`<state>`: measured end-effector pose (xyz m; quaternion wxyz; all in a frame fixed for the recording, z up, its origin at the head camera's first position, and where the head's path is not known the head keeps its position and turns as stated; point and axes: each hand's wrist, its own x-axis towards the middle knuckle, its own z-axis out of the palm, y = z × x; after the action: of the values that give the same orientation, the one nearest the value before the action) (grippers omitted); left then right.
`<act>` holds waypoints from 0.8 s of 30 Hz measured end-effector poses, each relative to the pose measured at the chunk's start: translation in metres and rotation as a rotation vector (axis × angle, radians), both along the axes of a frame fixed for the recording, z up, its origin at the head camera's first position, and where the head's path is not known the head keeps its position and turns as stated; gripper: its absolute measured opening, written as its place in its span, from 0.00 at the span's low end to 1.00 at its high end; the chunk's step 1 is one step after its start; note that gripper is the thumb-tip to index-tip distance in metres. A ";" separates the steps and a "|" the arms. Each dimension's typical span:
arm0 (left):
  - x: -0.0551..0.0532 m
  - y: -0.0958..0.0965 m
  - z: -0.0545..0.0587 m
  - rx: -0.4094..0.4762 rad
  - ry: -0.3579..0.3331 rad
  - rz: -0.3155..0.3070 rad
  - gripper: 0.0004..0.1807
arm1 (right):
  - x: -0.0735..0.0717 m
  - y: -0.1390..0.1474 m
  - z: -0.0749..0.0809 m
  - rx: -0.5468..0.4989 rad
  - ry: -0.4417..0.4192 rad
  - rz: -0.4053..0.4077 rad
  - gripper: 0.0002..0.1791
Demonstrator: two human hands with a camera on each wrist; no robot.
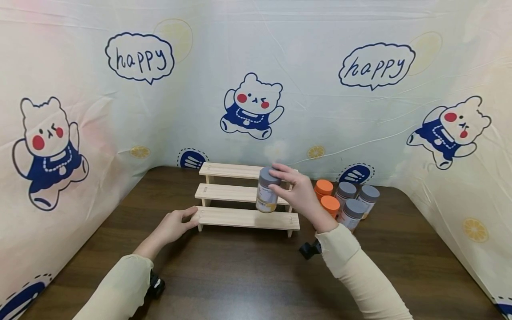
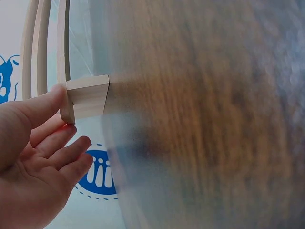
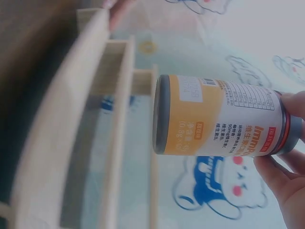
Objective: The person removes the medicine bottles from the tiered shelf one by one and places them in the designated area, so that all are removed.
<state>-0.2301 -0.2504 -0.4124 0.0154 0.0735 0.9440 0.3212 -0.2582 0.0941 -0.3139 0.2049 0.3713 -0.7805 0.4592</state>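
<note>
A three-tier wooden display rack (image 1: 240,218) stands on the table. My left hand (image 1: 173,226) pinches the left end of its lowest board, with thumb (image 2: 47,102) and index finger at the board's end in the left wrist view. By its grey cap, my right hand (image 1: 299,193) holds a vitamin bottle (image 1: 266,198), upright over the right half of the rack. The right wrist view shows the bottle's white and yellow label (image 3: 224,119) and its grey base, with the rack's boards beside it.
To the right of the rack stand several more bottles, some with orange caps (image 1: 330,204) and some with grey caps (image 1: 354,208). A dark wood table (image 1: 240,275) lies under everything. Printed cloth (image 1: 312,111) hangs behind and along both sides.
</note>
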 end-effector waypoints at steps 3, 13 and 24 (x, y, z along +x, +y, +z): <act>0.000 0.000 0.001 -0.001 -0.007 0.002 0.29 | 0.005 0.012 0.012 -0.035 0.005 -0.016 0.20; 0.000 0.000 0.001 -0.006 -0.016 0.003 0.30 | 0.030 0.050 0.052 -0.075 0.010 -0.163 0.19; 0.001 0.000 0.000 -0.003 -0.007 0.000 0.29 | 0.012 0.110 0.045 -0.186 0.038 -0.314 0.20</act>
<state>-0.2296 -0.2507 -0.4128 0.0186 0.0724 0.9444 0.3202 -0.2463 0.2044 -0.2685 0.3223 0.2329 -0.7792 0.4845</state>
